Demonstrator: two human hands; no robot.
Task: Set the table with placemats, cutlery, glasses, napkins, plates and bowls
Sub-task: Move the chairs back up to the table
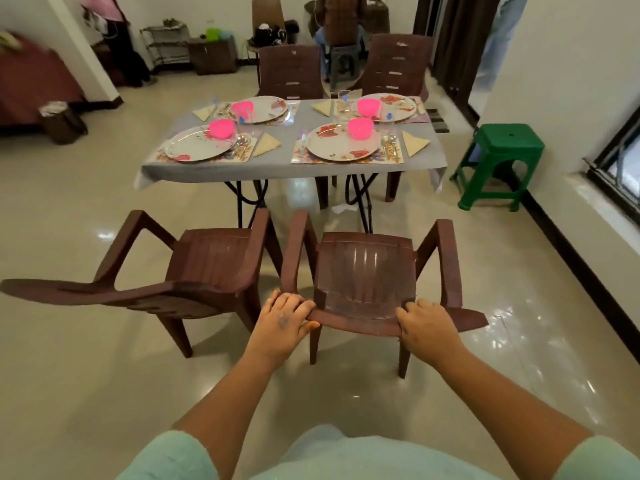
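Observation:
A table (294,168) with a grey cloth stands ahead of me. It holds several floral placemats (346,160), each with a flowered plate (341,143), a pink bowl (360,128), cutlery (389,142) and a folded yellow napkin (414,143). Clear glasses (344,98) stand among them. My left hand (282,322) and my right hand (424,327) both grip the top edge of the backrest of a brown plastic chair (363,268), which stands in front of me, short of the table.
A second brown chair (194,271) stands left of mine, turned aside. Two more brown chairs (291,72) are at the table's far side. A green stool (498,161) sits at the right wall. A person sits at the far back.

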